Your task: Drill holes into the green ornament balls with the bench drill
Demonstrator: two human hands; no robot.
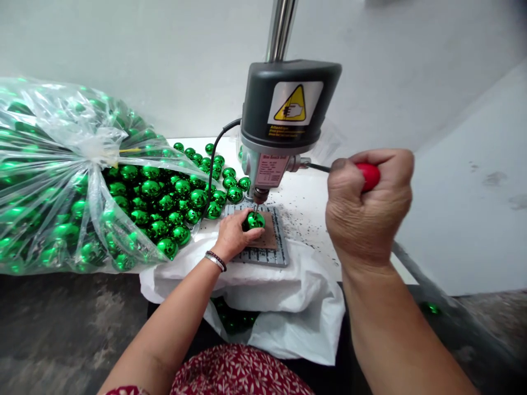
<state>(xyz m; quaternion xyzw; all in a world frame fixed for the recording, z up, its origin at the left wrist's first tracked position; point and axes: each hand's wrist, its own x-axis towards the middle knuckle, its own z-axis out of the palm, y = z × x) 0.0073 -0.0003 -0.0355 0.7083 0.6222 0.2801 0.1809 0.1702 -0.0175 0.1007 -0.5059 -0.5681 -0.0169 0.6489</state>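
My left hand (236, 235) grips a shiny green ball (256, 220) on a brown board (269, 233) over the grey slotted base plate (282, 252). Directly above is the small bench drill (288, 109), its thin bit at the top of the ball; whether it has entered the ball cannot be made out. My right hand (366, 208) is closed around the red knob (369, 175) of the drill's lever, at the right of the machine.
A clear plastic bag (94, 148) full of green balls lies on the left, with loose balls (234, 194) spilling beside the drill. Dark shavings dot the white table (315, 219). White sacking (288, 323) hangs over the front edge, with green balls inside.
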